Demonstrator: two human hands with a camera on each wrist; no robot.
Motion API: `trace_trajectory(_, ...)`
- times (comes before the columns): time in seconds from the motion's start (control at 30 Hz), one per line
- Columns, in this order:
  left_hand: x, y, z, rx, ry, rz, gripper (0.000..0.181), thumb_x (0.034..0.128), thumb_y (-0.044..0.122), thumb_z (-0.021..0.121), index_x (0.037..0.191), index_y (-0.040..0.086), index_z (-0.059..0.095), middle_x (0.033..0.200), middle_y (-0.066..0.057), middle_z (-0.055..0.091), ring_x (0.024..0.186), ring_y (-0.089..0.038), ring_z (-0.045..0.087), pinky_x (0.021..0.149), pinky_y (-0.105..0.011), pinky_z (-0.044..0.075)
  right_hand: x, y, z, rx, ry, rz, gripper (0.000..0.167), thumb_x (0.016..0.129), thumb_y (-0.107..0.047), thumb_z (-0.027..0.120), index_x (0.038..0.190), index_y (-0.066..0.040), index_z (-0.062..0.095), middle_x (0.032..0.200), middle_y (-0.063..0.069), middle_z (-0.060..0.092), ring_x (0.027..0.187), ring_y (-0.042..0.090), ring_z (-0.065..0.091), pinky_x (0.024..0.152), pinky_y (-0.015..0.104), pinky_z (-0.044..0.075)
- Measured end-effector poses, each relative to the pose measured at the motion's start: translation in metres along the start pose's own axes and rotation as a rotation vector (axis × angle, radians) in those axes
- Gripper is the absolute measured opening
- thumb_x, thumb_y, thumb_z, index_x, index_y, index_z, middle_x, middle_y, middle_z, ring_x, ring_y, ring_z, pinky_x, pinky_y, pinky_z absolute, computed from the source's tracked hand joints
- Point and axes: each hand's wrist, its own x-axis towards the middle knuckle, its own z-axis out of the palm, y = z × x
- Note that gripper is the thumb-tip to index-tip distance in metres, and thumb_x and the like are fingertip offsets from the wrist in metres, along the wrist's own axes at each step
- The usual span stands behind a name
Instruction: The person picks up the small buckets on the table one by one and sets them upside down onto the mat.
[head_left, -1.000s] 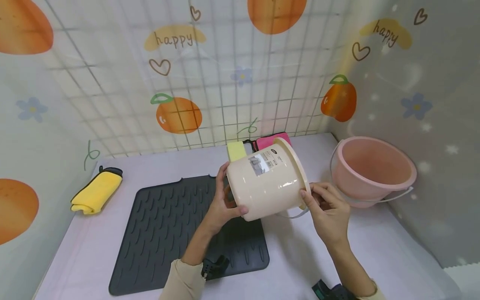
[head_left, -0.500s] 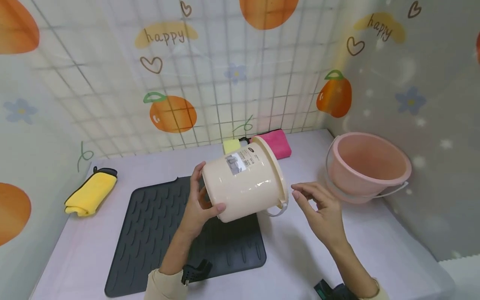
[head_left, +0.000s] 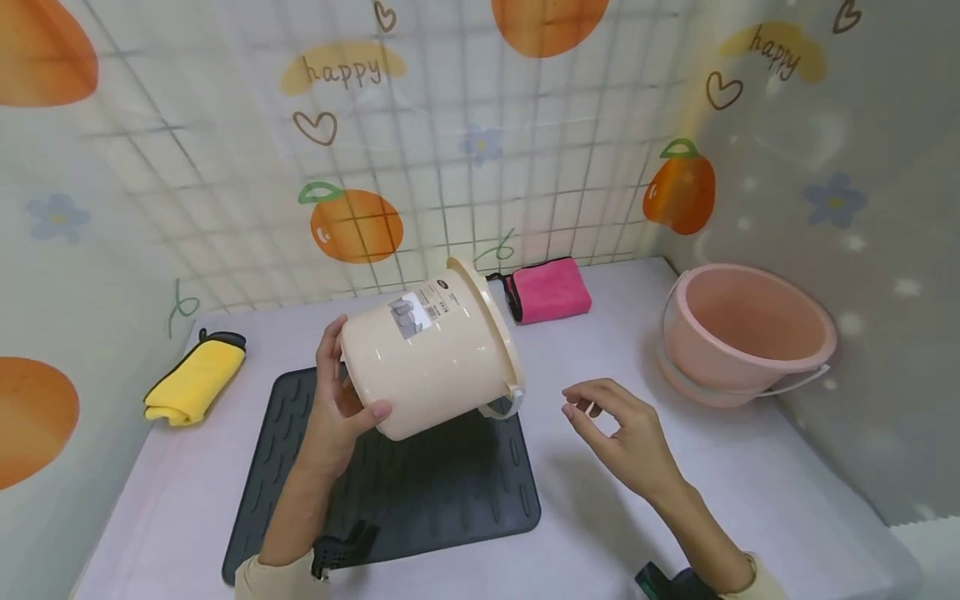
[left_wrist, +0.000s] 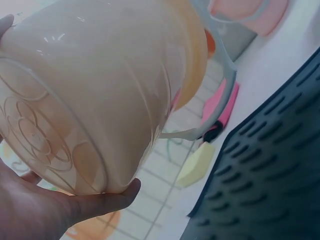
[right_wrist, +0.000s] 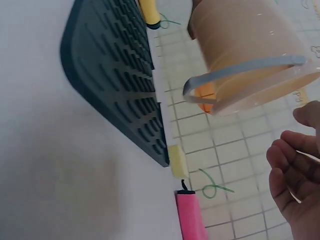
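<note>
A cream bucket (head_left: 431, 358) with a printed label is held tilted on its side above the dark drying mat (head_left: 442, 492), its rim toward the right. My left hand (head_left: 337, 417) grips it round the base end, the thumb on the lower edge. In the left wrist view the bucket's base (left_wrist: 37, 125) shows moulded rings, and a grey handle (left_wrist: 227, 95) hangs from the rim. Apart from the bucket, to its right, my right hand (head_left: 622, 433) hangs in the air with loosely bent fingers and nothing in them.
A pink bucket (head_left: 750, 333) stands at the right by the wall. A folded pink cloth (head_left: 551, 292) lies at the back, a rolled yellow cloth (head_left: 197, 379) at the left. A pale yellow block (right_wrist: 177, 161) sits behind the mat in the right wrist view.
My right hand has let go of the cream bucket's rim and drawn slightly away. The left hand has carried the bucket leftward over the mat, uncovering the pink cloth.
</note>
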Motion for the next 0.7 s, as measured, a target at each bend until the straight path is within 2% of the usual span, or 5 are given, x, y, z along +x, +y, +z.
trace_trajectory(0.2,-0.007,0.014,-0.018,0.038,0.018,0.002,0.105,0.0778,-0.010,0.065,0.159,0.030,0.011,0.157,-0.006,0.018,0.131,-0.036,0.041,0.092,-0.040,0.053,-0.004,0.002,0.011,-0.034,-0.078,-0.021,0.026,0.088,-0.015,0.078,0.112,-0.020,0.072,0.107,-0.012,0.068,0.089,0.008,0.064,0.063,0.019,0.049)
trace_trajectory(0.47,-0.023,0.038,-0.031,0.088,0.036,-0.056,0.107,0.0768,-0.015,0.065,0.159,0.030,0.013,0.156,-0.005,0.019,0.131,-0.032,0.039,0.088,-0.036,0.055,-0.011,-0.001,0.024,-0.025,-0.186,-0.044,0.031,0.088,-0.018,0.079,0.117,-0.019,0.071,0.115,-0.010,0.066,0.094,0.009,0.063,0.076,0.031,0.056)
trace_trajectory(0.7,-0.034,0.052,-0.041,0.126,0.059,-0.092,0.110,0.0771,-0.019,0.065,0.160,0.032,0.012,0.160,-0.003,0.013,0.133,-0.029,0.039,0.086,-0.036,0.055,-0.015,-0.001,0.032,-0.035,-0.241,-0.067,0.033,0.088,-0.022,0.079,0.120,-0.015,0.070,0.120,-0.008,0.063,0.098,0.009,0.063,0.083,0.029,0.055)
